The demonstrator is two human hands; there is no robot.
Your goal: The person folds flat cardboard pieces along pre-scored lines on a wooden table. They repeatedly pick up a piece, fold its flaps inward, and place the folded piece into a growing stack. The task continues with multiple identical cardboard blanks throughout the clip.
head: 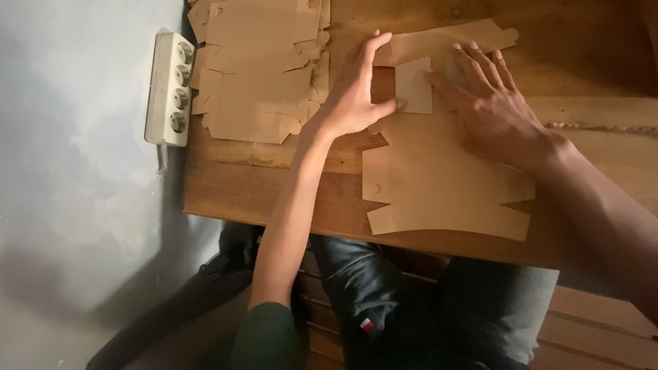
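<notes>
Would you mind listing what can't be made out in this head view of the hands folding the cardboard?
- Cardboard blank: the part under the right hand and left hand is hidden.
- Stack of blanks: cut off by the top edge; its count is unclear.
- Power strip: its cable runs out of sight.
- Under the table: too dark.

Dim room: wooden table (260,185), pale grey wall (75,171), white power strip (170,89) at its edge.
</notes>
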